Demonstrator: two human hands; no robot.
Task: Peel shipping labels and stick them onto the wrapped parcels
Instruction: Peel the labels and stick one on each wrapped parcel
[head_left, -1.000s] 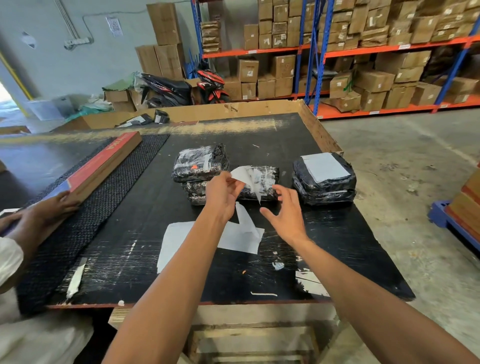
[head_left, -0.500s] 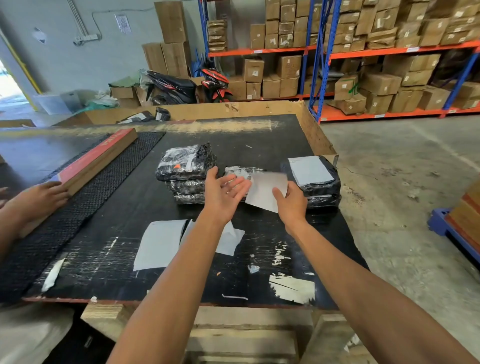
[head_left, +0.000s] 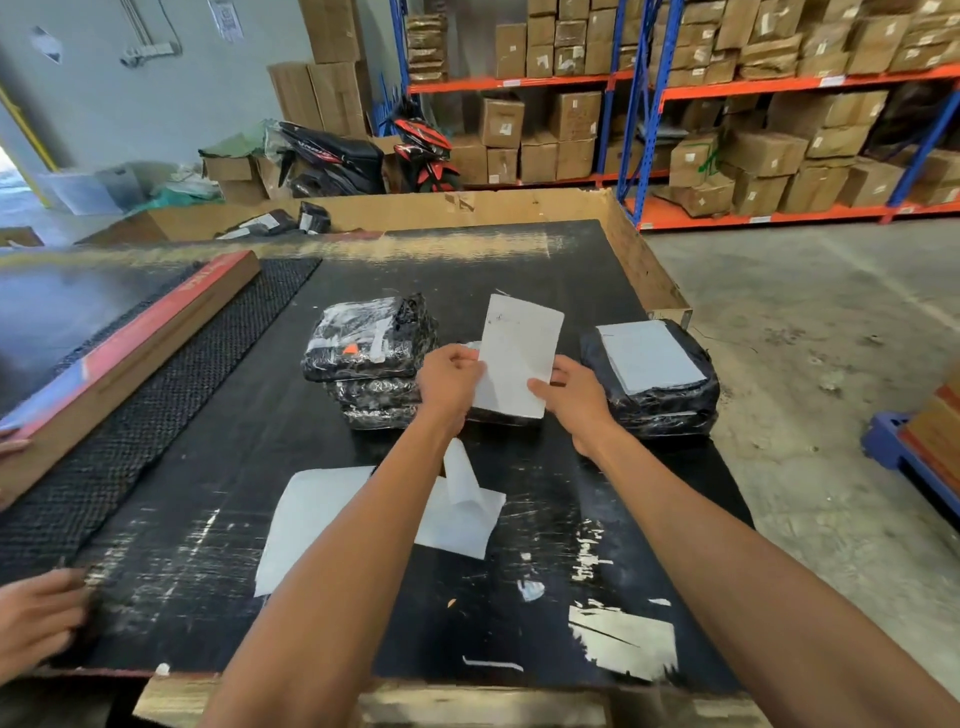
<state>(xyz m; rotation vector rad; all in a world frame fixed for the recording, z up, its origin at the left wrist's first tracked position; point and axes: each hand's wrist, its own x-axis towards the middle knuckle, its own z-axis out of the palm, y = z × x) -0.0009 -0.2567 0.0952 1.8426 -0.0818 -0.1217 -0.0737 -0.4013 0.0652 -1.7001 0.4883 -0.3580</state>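
A white shipping label (head_left: 519, 353) stands upright in the air between both hands. My left hand (head_left: 448, 382) pinches its left edge and my right hand (head_left: 574, 397) pinches its lower right edge. Behind and below it lies a black wrapped parcel (head_left: 498, 414), mostly hidden by the label and my hands. To its left is a stack of black wrapped parcels (head_left: 371, 345). On the right sits another black parcel (head_left: 670, 400) with a white label stuck on top.
Backing sheets (head_left: 457, 512) and a white sheet (head_left: 306, 514) lie on the black table (head_left: 519, 260) under my arms. A long red and brown box (head_left: 130, 343) rests on a black mat at left. Another person's hand (head_left: 36, 618) is at the lower left edge.
The label was peeled free and passed to both hands, then lifted from lying low over the middle parcel to upright. The other person's hand moved from the long box down to the table's near edge.
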